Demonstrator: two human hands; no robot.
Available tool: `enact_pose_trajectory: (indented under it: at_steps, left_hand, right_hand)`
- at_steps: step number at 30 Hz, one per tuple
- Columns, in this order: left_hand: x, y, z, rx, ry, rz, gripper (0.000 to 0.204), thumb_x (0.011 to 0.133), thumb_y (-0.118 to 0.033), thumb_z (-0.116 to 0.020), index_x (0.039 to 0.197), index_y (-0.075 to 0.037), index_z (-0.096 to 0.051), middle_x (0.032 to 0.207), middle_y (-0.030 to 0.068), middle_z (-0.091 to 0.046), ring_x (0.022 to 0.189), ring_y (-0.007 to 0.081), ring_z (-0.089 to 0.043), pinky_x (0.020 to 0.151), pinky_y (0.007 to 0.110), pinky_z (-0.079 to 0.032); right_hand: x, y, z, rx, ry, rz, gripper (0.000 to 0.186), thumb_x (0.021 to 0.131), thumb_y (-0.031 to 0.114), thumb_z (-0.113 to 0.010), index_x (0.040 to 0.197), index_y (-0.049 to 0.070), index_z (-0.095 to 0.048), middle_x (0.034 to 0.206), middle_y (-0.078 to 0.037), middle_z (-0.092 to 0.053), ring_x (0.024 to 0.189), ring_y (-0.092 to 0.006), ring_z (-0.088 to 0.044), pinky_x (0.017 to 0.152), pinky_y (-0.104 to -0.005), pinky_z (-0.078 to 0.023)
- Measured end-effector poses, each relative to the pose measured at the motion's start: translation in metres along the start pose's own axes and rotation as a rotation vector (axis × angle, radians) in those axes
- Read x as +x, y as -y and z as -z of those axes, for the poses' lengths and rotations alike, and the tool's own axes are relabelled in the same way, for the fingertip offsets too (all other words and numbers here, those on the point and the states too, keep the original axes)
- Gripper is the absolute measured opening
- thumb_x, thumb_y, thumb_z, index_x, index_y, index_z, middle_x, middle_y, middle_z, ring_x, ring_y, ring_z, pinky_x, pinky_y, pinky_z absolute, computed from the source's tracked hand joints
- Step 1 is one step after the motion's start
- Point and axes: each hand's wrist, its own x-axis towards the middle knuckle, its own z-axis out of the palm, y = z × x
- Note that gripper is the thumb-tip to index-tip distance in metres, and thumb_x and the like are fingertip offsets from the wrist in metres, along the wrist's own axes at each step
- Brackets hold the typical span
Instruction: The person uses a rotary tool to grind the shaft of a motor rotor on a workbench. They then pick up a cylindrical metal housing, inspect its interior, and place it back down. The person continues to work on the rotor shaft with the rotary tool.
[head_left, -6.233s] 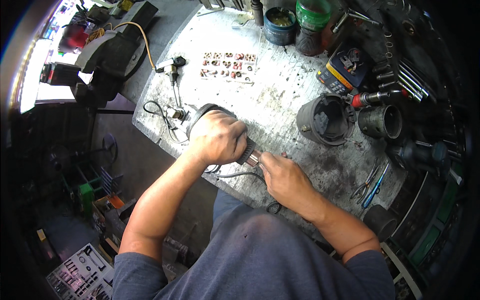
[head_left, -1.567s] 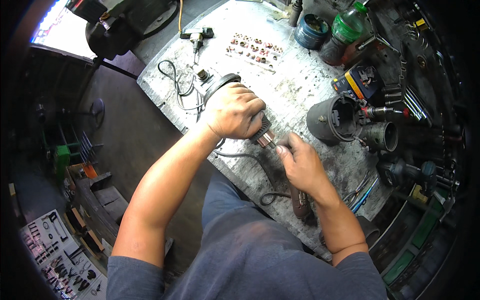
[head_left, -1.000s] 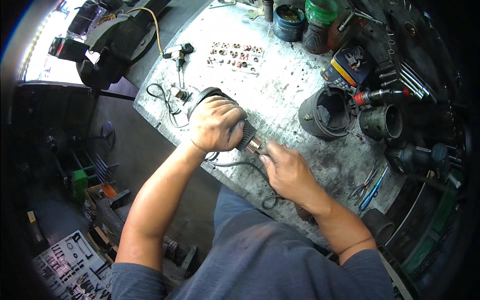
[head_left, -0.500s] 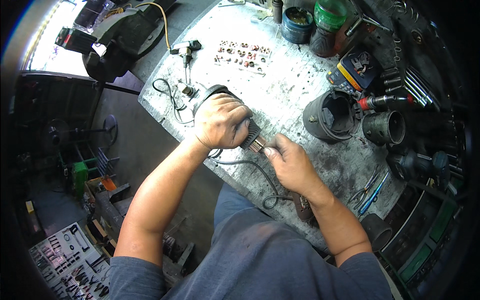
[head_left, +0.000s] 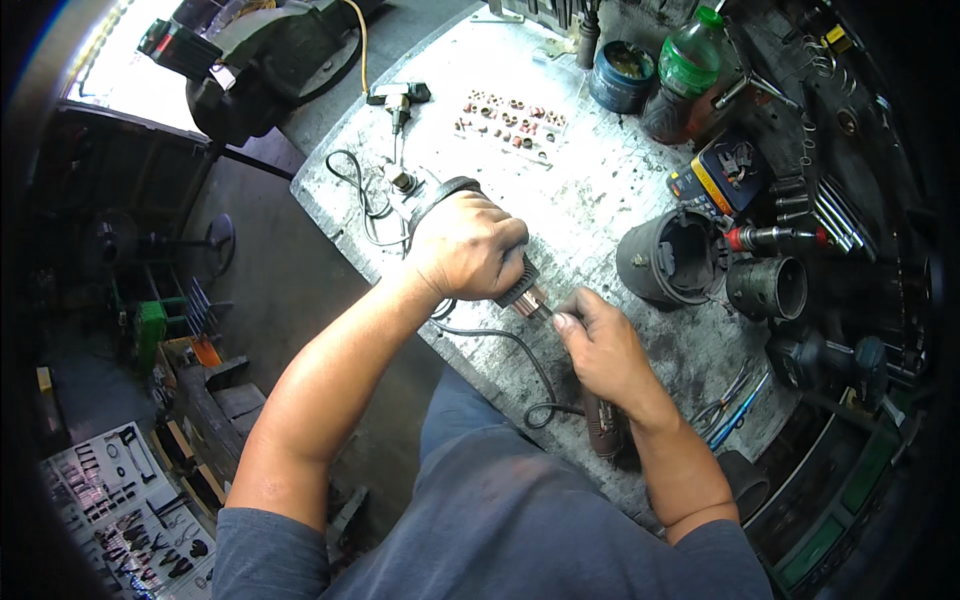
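Observation:
My left hand (head_left: 465, 245) is wrapped around a motor armature (head_left: 532, 302) above the workbench's near edge. The dark ribbed body and copper-coloured end of the armature show past my thumb, while its middle is hidden under my palm. A black round rim (head_left: 447, 192) shows beyond my knuckles. My right hand (head_left: 608, 355) is closed, thumb and fingers pinched at the tip of the armature's shaft. Below that wrist, a brown cylindrical tool (head_left: 603, 430) lies on the bench, next to a looped dark cable (head_left: 515, 342).
Small parts (head_left: 512, 125) lie in rows on the metal workbench (head_left: 590, 190). A dark cylindrical housing (head_left: 660, 265) and a shorter sleeve (head_left: 765, 288) stand to the right, near a tin box (head_left: 720, 175). Pliers (head_left: 720, 400) lie near the right edge; a green bottle (head_left: 692, 55) is at the back.
The whole view has shifted, so the bench things sit further right and lower. Both hands keep their hold at the armature, with a slightly wider gap between them.

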Motion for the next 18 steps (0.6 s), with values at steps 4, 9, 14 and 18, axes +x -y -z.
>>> enact_pose_trajectory:
  at_steps: [4,9,14,18]
  left_hand:
    - [-0.001,0.002,-0.0021,0.005,0.008,-0.007,0.014,0.081,-0.016,-0.074,0.091,-0.007,-0.077,0.083,0.0108,-0.077,0.083,0.0332,-0.077,0.084,0.046,-0.061]
    - [0.0,0.0006,-0.0001,-0.017,0.026,0.008,0.014,0.081,-0.015,-0.074,0.092,-0.007,-0.077,0.084,0.0112,-0.077,0.084,0.0337,-0.078,0.086,0.047,-0.062]
    - [0.001,0.0012,-0.0005,-0.026,0.023,0.011,0.014,0.081,-0.016,-0.073,0.091,-0.007,-0.077,0.086,0.0117,-0.079,0.087,0.0338,-0.079,0.089,0.047,-0.062]
    - [0.0012,0.0029,-0.0046,0.003,-0.056,-0.045,0.016,0.084,-0.022,-0.074,0.078,-0.01,-0.066,0.071,0.0108,-0.07,0.073,0.0339,-0.074,0.08,0.047,-0.058]
  right_hand:
    - [0.0018,0.0011,-0.0005,0.111,0.012,0.118,0.015,0.112,0.013,-0.065,0.11,-0.002,-0.066,0.086,-0.02,-0.073,0.075,-0.0313,-0.069,0.075,-0.0473,-0.056]
    - [0.0036,0.0022,-0.003,0.06,0.014,0.054,0.013,0.112,0.011,-0.065,0.11,-0.002,-0.066,0.089,-0.023,-0.074,0.079,-0.0395,-0.074,0.075,-0.0498,-0.056]
    - [-0.003,0.0005,-0.0032,0.013,-0.026,0.142,0.011,0.111,0.01,-0.066,0.111,0.0,-0.064,0.09,-0.029,-0.075,0.09,-0.0528,-0.076,0.075,-0.0576,-0.057]
    - [-0.005,0.0034,-0.0038,-0.009,-0.003,0.124,0.011,0.11,0.009,-0.067,0.108,0.0,-0.061,0.087,-0.029,-0.074,0.089,-0.0531,-0.076,0.074,-0.0588,-0.056]
